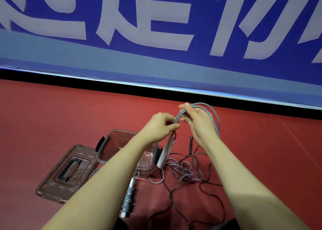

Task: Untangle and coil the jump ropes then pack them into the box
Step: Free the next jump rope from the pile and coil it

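Now we hold the grey rope's loops up in our right hand, our left hand pinching its strand just beside, while the open box sits below-left, nearer the left arm.

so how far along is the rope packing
Done: one wrapped grey rope lies on the floor, not boxed. In hand: both hands, left hand and right hand, loop a grey rope. Left: the tangled ropes; the box looks empty.

Grey rope, black rope, red floor, blue banner.
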Tool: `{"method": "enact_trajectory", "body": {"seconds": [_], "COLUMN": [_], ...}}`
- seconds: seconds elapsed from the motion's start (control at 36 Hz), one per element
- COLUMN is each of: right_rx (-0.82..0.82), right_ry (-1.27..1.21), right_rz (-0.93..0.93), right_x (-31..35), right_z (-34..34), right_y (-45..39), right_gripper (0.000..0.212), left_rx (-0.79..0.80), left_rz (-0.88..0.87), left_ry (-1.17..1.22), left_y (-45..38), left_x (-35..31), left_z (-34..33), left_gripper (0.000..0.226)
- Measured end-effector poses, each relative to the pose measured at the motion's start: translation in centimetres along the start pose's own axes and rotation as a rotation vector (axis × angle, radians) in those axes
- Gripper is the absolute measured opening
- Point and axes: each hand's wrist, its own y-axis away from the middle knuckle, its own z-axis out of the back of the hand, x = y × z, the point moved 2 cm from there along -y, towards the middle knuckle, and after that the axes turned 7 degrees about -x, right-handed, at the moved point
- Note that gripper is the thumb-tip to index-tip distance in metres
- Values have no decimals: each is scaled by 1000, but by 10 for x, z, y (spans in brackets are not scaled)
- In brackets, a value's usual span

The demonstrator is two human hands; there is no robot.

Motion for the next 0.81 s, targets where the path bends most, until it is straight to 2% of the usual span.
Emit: {"method": "enact_trajectory", "body": {"seconds": [0.06,0.11,0.22,0.28,0.42,0.56,0.69,0.81], "right_rx": [33,71,222,319,364,292,186,41], "right_ry": [20,154,590,695,647,574,560,442], "right_rz": [-11,-50,-123,-136,-63,0,-6,22], "right_x": [0,-7,-23,-24,-22,-21,-21,-18], "right_z": [1,6,15,13,1,-12,-11,-5], "right_y": [0,1,9,15,21,24,20,14], "right_gripper": [16,9,31,26,6,18,24,27], "left_rx": [-73,-141,-215,-233,-297,-316,-194,96], "left_rz": [-10,-15,-16,-20,11,31,111,292], "left_ry": [-9,18,87,99,158,218,298,154], "left_y": [0,-2,-4,-5,-6,-7,-8,-4], "left_x": [-2,-3,-9,-13,-19,-22,-13,0], "left_z": [3,6,14,16,20,24,23,15], "left_gripper": [19,20,20,20,17,15,9,49]}}
